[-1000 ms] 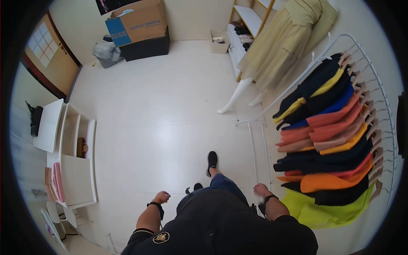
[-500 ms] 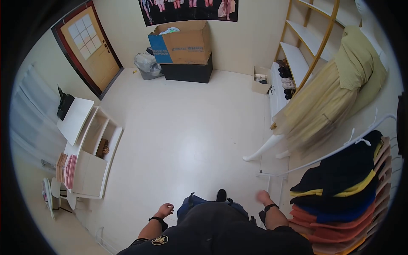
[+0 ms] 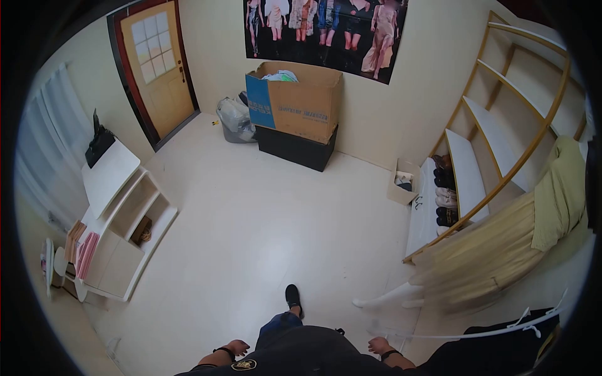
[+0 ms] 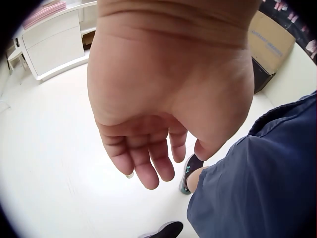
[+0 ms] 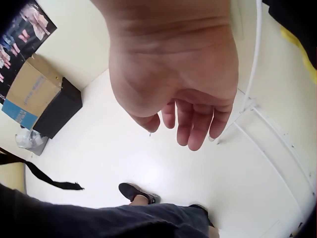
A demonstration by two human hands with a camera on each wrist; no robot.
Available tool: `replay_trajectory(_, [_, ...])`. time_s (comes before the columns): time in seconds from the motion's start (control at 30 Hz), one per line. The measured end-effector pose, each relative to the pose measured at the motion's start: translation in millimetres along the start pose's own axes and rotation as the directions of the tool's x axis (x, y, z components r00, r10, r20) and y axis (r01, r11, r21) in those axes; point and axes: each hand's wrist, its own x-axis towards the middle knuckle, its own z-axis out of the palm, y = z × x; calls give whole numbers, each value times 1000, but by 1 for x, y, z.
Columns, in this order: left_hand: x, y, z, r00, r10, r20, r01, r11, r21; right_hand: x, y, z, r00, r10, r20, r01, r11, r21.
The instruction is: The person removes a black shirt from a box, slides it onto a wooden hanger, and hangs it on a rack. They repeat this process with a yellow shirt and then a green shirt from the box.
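Observation:
My left hand hangs beside my body at the bottom of the head view. In the left wrist view the left hand has loosely bent fingers and holds nothing, with the blue shorts to its right. My right hand is on the other side of my body. The right wrist view shows the right hand empty too, its fingers relaxed over the floor, near the white tube of the clothes rack. Neither hand touches an object.
A cardboard box stands on a black box by the far wall, beside a grey bag. White shelving is at left. At right are a gold-framed shelf, a skirted mannequin and the rack.
The head view has tilted up and moved forward; the boxes and gold-framed shelf look nearer, while the rack has slid toward the bottom right. Both hands stay empty.

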Motion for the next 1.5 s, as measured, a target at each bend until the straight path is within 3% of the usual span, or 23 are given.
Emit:
replay_trajectory(0.03, [9, 10, -8, 1000, -26, 10, 26, 998, -65, 6, -7, -5, 998, 55, 33, -56, 998, 32])
replay_trajectory(0.1, [32, 42, -39, 999, 34, -29, -35, 999, -32, 7, -38, -26, 962, -201, 186, 258, 893, -369])
replay_trajectory(0.13, [44, 57, -52, 994, 86, -67, -85, 996, 11, 14, -59, -37, 963, -203, 178, 257, 890, -377])
replay_trajectory(0.17, [59, 76, -72, 993, 87, -76, -94, 991, -92, 17, -88, -43, 996, -31, 85, 46, 983, -175])
replay_trajectory(0.2, [59, 103, -94, 988, 84, -131, -106, 979, -171, 21, -106, -44, 986, 164, 37, -166, 985, 56])
replay_trajectory(0.23, [72, 122, -117, 978, 121, -172, -153, 970, -189, 40, -123, -55, 986, 163, 45, -165, 985, 41])
replay_trajectory(0.33, [77, 193, -188, 908, 230, -349, -288, 950, -123, 41, -191, -72, 988, 31, -153, 12, 963, 270])
replay_trajectory(0.37, [83, 209, -207, 879, 254, -404, -343, 925, -164, 48, -207, -75, 988, -31, -154, 66, 972, 225])
replay_trajectory(0.5, [89, 268, -260, 827, 323, -460, -452, 869, -202, 75, -251, -77, 996, -12, -91, 20, 996, 88])
replay_trajectory(0.57, [91, 284, -275, 845, 310, -435, -412, 896, -162, 92, -264, -75, 999, 18, -33, -16, 999, 44])
replay_trajectory(0.63, [99, 289, -276, 881, 266, -391, -348, 924, -156, 108, -274, -74, 987, 143, 67, -148, 986, 72])
replay_trajectory(0.73, [108, 285, -269, 957, 85, -279, -146, 968, -206, 159, -281, -83, 970, 203, 131, -210, 977, 42])
replay_trajectory(0.83, [104, 300, -272, 995, -15, -100, 19, 999, 35, 183, -334, -115, 953, 243, 182, -258, 964, 61])
replay_trajectory(0.97, [112, 339, -288, 990, 94, -106, -78, 987, 140, 223, -448, -175, 984, 125, 126, -118, 991, -59])
replay_trajectory(1.0, [117, 360, -296, 982, 45, -181, -53, 998, -43, 236, -482, -193, 993, 6, 119, 9, 992, -125])
replay_trajectory(1.03, [112, 388, -307, 969, -16, -245, -42, 972, -230, 310, -479, -207, 933, -331, 142, 361, 861, -359])
replay_trajectory(1.07, [119, 405, -321, 962, 8, -272, -92, 951, -296, 277, -540, -214, 956, -286, -63, 289, 956, 54])
replay_trajectory(1.1, [129, 422, -331, 955, 31, -295, -143, 920, -365, 253, -591, -219, 909, -359, -210, 391, 911, 135])
replay_trajectory(1.13, [134, 444, -342, 945, 49, -324, -173, 914, -367, 239, -635, -225, 898, -374, -233, 428, 867, 255])
replay_trajectory(1.23, [156, 487, -376, 918, 115, -379, -255, 904, -344, 243, -717, -231, 842, -479, -247, 535, 799, 275])
replay_trajectory(1.33, [180, 513, -405, 914, 160, -373, -287, 905, -314, 247, -766, -225, 817, -543, -192, 573, 803, 165])
replay_trajectory(1.4, [197, 527, -425, 924, 166, -344, -279, 908, -313, 252, -789, -215, 806, -582, -106, 584, 812, -14])
replay_trajectory(1.5, [219, 539, -456, 966, 82, -244, -150, 949, -277, 251, -833, -205, 811, -579, 86, 568, 743, -353])
